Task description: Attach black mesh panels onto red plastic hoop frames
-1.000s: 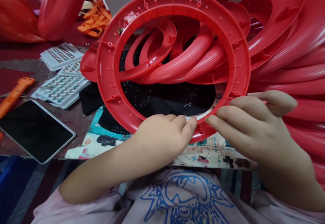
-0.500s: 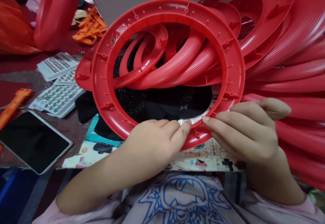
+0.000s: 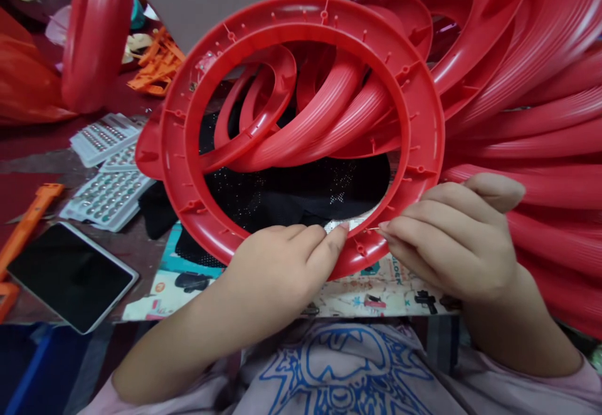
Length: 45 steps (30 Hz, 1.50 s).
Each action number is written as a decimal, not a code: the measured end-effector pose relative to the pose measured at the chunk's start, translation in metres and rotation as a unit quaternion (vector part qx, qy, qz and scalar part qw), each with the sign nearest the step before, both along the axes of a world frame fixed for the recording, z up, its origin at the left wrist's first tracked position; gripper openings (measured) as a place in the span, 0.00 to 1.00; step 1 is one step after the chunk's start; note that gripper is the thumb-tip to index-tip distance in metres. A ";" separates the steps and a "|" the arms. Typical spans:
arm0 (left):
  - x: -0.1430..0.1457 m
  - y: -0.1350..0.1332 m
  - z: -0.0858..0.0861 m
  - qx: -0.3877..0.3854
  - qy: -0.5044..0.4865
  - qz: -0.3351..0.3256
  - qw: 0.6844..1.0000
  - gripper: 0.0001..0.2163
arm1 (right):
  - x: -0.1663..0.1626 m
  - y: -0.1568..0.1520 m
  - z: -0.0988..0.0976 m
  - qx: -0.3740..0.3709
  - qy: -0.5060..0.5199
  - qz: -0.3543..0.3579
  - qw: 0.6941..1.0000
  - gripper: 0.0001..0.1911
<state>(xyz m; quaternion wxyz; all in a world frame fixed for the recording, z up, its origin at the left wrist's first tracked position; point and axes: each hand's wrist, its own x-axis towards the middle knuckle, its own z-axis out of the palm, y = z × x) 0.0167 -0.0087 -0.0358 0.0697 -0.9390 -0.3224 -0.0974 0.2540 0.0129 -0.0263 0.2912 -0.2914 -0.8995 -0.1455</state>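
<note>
A red plastic ring (image 3: 426,111), its hollow pegged side facing up, lies in front of me over black cloth and a printed sheet. My left hand (image 3: 291,264) is closed over the ring's near rim, fingertips curled at the inner edge. Just right of it, my right hand (image 3: 451,239) pinches a thin wire (image 3: 374,229) over the ring's channel. The wire's other end is too small to follow. A small pinkish part (image 3: 205,63) sits in the channel at the upper left, with a tiny metal piece beside it.
Many more red rings (image 3: 531,133) are heaped at the right and behind. To the left lie trays of button cells (image 3: 106,199), a dark-screened phone (image 3: 73,277) and an orange plastic strip (image 3: 31,227). More orange parts (image 3: 155,67) are piled farther back. The printed sheet (image 3: 395,299) reaches the table's front edge.
My right fingertips have drawn slightly away from my left ones, and the thin wire now shows at them. The whole view has shifted a little; my left hand keeps its place on the ring.
</note>
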 end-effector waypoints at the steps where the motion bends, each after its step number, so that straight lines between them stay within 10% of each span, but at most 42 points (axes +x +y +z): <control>1: 0.000 0.000 0.000 0.001 0.001 -0.001 1.000 0.12 | 0.000 0.000 0.000 0.003 -0.002 0.001 1.000 0.04; 45: -0.005 0.003 0.000 -0.006 -0.076 -0.041 0.996 0.13 | 0.012 0.011 0.008 -0.123 0.060 -0.096 0.986 0.16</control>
